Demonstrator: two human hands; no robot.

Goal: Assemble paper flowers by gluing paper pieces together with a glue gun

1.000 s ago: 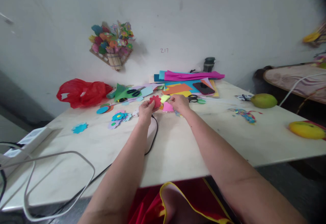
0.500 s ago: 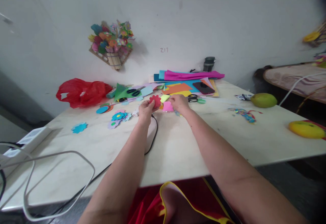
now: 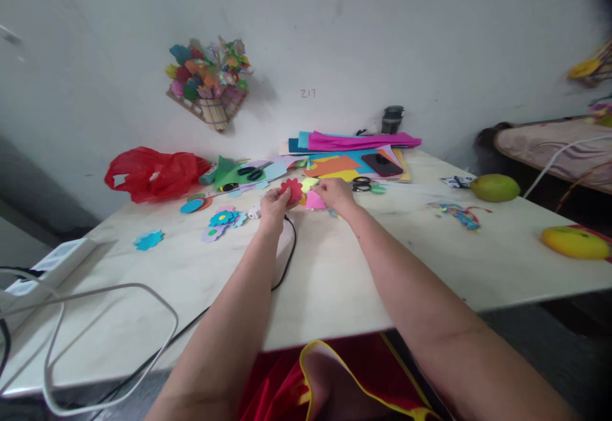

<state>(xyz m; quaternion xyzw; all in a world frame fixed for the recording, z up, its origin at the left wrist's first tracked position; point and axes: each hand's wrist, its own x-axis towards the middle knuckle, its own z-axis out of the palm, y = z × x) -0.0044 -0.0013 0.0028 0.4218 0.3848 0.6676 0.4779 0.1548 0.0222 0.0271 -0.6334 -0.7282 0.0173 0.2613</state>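
Note:
My left hand [image 3: 275,204] pinches a red paper flower [image 3: 292,191] with scalloped petals, held just above the table. Close to its right, my right hand [image 3: 337,195] has thumb and fingertips pressed together; whatever sits between them is too small to name. A yellow-green paper piece [image 3: 308,184] lies by those fingertips, and a pink paper piece [image 3: 314,201] is just below them. Left of my hands are several cut flowers in blue and purple, one a blue flower [image 3: 222,218] with a layered centre. Black-handled scissors [image 3: 362,184] lie right behind my right hand.
Coloured sheets [image 3: 335,166] and a phone [image 3: 381,165] lie at the back. A red plastic bag [image 3: 153,175] is at the back left, a power strip [image 3: 62,258] at the left edge. A green mango [image 3: 495,187] and a yellow one [image 3: 574,242] are right. A black cable [image 3: 291,255] crosses the table.
My right fingertips have shifted slightly left, toward the red flower, and cover a little more of the pink piece. My left hand has stayed in place with the flower.

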